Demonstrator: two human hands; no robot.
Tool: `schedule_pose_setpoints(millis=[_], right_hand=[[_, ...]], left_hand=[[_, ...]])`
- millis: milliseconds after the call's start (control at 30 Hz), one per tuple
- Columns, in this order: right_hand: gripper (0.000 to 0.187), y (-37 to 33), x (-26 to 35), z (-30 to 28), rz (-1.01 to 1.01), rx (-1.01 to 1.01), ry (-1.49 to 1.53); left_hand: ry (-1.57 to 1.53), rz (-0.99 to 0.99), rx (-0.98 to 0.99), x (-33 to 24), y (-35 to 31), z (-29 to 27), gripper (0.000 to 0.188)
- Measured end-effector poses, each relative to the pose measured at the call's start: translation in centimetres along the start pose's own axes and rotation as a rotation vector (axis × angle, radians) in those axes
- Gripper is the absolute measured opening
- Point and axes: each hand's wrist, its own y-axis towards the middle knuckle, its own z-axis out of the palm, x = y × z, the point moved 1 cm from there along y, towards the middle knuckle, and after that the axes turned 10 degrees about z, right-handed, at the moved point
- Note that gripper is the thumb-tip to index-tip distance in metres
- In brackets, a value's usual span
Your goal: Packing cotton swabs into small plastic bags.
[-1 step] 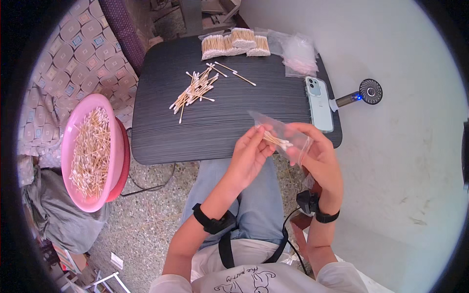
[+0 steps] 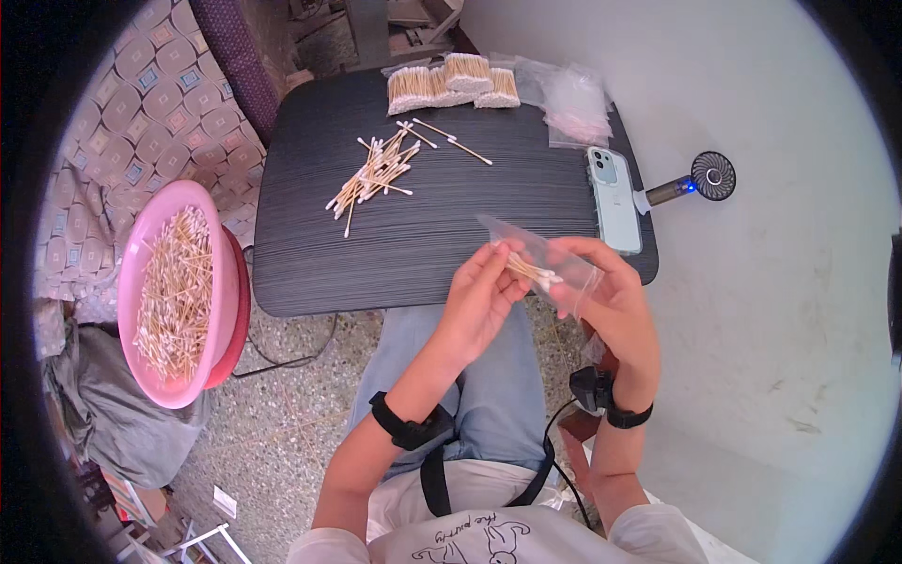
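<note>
Just beyond the table's near edge, my two hands hold a clear zip bag [image 2: 526, 237] between them. A small bundle of cotton swabs [image 2: 531, 270] shows at the bag, white tips pointing toward my right hand. My left hand [image 2: 484, 296] is closed, thumb and fingers pinching at the stem end of that bundle; whether the film lies between fingers and stems I cannot tell. Curled around the bag's other end, by its zip lines, is my right hand [image 2: 611, 296]. A loose pile of cotton swabs [image 2: 381, 169] lies on the dark table [image 2: 451, 207], left of the middle.
Packed swab bundles [image 2: 460, 83] sit at the table's far edge, beside a stack of clear bags [image 2: 575, 105]. A phone [image 2: 615, 202] lies at the right edge, near a small fan [image 2: 712, 177]. On the left stands a pink basin [image 2: 225, 310] full of swabs. A pale wall borders the right.
</note>
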Motion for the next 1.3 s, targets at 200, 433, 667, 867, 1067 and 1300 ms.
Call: schedule_pose_setpoints(millis=[200, 433, 667, 867, 1067, 1300], right_hand=[[0.036, 0.6, -0.7, -0.6, 0.097, -0.025, -0.031], [0.027, 1.2, -2.2, -0.8, -0.088, -0.068, -0.012], [0.023, 2.7, -1.7, -1.4, -0.102, -0.193, -0.062], [0.021, 5.0, -1.8, -1.9, -0.128, -0.215, -0.113], [0.027, 7.1, -5.7, -2.5, -0.079, -0.168, -0.07], [0.058, 6.7, -5.4, -3.4, -0.186, -0.188, -0.049]], left_hand=[[0.235, 0.034, 0.025, -0.7, -0.4, 0.4, 0.022], [0.181, 0.045, 0.037, -0.7, 0.2, -1.2, 0.023], [0.501, 0.256, 0.003, -1.6, -0.1, 0.4, 0.044], [0.62, 0.342, 0.054, -1.4, -0.1, -0.3, 0.053], [0.725, 0.488, 0.015, -2.3, 0.0, -1.3, 0.053], [1.135, 0.638, 0.212, -3.3, -1.8, -0.4, 0.025]])
